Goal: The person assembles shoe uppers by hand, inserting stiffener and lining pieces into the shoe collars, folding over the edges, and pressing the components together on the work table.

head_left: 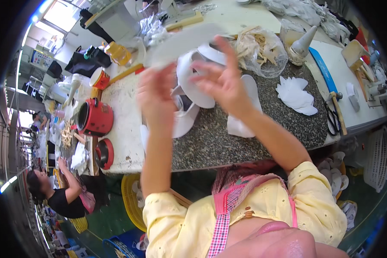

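Observation:
Both my hands are raised over a dark speckled slab (210, 144) on the bench. My left hand (158, 88) is smeared by motion, so its grip cannot be told. A blurred, pale flat piece (182, 43) lies beyond its fingertips; whether they touch is unclear. My right hand (222, 85) has its fingers spread over white sole-shaped pieces (194, 84). Below and between the hands, a curved white shoe part (185, 120) rests on the slab. Another long white piece (241, 127) lies partly under my right wrist.
A clear bag of tan scraps (262, 49) lies beyond the slab, near a grey cone (304, 41). White cut pieces (296, 95), black-handled scissors (333, 120) and a wooden-handled tool (339, 114) lie right. A red pot (95, 117) stands left. Another person (64, 198) works farther left.

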{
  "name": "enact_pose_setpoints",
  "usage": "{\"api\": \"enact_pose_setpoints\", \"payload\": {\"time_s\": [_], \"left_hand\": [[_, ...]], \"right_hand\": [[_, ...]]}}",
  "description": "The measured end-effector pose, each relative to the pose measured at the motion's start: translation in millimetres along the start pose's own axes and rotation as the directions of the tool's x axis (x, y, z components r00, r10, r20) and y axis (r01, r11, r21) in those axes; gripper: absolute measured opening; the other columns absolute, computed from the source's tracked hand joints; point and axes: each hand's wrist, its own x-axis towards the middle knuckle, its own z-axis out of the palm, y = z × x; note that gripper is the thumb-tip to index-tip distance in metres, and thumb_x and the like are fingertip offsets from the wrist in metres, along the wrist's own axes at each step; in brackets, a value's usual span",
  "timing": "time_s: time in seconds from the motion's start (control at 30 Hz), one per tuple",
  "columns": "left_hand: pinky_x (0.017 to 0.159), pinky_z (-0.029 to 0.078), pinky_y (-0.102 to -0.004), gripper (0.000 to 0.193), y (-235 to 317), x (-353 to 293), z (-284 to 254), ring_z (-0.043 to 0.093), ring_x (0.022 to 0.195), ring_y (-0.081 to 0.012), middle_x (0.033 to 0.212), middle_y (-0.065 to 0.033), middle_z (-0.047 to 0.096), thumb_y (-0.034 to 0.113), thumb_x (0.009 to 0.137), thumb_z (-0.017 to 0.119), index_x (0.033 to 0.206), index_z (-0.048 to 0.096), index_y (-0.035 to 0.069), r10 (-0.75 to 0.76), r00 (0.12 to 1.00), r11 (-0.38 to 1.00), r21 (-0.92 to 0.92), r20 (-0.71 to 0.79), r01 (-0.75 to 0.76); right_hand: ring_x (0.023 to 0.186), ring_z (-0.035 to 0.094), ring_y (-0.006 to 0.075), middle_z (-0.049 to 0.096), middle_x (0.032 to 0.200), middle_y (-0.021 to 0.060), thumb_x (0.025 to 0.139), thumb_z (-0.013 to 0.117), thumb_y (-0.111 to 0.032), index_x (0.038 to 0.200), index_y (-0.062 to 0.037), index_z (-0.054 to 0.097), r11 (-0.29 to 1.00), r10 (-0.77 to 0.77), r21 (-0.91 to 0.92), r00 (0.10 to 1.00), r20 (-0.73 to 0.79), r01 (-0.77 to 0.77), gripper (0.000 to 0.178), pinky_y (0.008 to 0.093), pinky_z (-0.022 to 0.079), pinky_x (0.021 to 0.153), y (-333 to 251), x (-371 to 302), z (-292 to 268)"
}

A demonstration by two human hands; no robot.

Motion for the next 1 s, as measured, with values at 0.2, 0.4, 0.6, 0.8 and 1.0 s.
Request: {"api": "enact_pose_setpoints", "payload": {"time_s": [0.2,0.4,0.6,0.8,1.0], "left_hand": [[0.072,0.052,-0.0249,0.008,-81,-72,72,0.059,0.094,-0.0248,0.098,-0.0153,0.059,0.01,0.088,0.044,0.091,0.046,0.002,-0.496,0.866,0.799,-0.359,0.057,0.482],[0.078,0.043,-0.0271,0.029,-84,-95,22,0.057,0.087,-0.0163,0.092,-0.0093,0.06,0.018,0.08,0.058,0.102,0.051,0.001,0.009,0.944,0.566,0.776,0.331,-0.278],[0.082,0.042,-0.0302,0.051,-118,-83,-4,0.056,0.091,-0.0163,0.103,-0.0126,0.058,0.016,0.069,0.071,0.111,0.05,-0.005,-0.685,0.726,0.642,0.518,0.056,0.565],[0.079,0.044,-0.03,0.032,-123,-67,-12,0.059,0.084,-0.0142,0.089,-0.0075,0.063,0.006,0.068,0.07,0.097,0.059,-0.002,-0.76,0.573,0.647,0.438,0.308,0.624],[0.077,0.045,-0.0315,0.013,-118,-62,-53,0.059,0.083,-0.018,0.083,-0.0063,0.063,0.003,0.068,0.062,0.08,0.062,0.006,-0.669,0.435,0.72,0.672,0.603,0.175]], "right_hand": [[0.086,0.053,0.0194,0.056,0.098,0.006,0.065,0.064,-0.002,0.102,-0.0098,0.054,0.487,-0.394,-0.841,0.919,0.027,0.234,0.039,0.0307,0.042,0.073,-27,-27,-106],[0.089,0.05,0.0189,0.054,0.099,0.006,0.057,0.069,-0.003,0.081,-0.0078,0.065,0.445,-0.275,-0.855,0.949,0.155,0.268,0.025,0.0314,0.038,0.077,-41,-75,-170],[0.09,0.049,0.0176,0.049,0.1,0.0068,0.061,0.07,0.0,0.082,-0.004,0.065,0.794,-0.161,-0.588,0.986,0.043,0.155,0.021,0.0276,0.038,0.077,-23,-112,-179],[0.084,0.049,0.0176,0.049,0.092,0.0076,0.063,0.07,0.0,0.078,-0.0026,0.061,0.686,-0.123,-0.727,0.982,-0.141,-0.018,0.018,0.0255,0.039,0.073,-17,-135,-174],[0.078,0.055,0.0255,0.053,0.091,0.0125,0.054,0.063,0.006,0.079,-0.0063,0.062,0.328,-0.171,-0.915,0.967,0.188,0.236,0.028,0.0338,0.046,0.067,-30,-146,-162]]}}
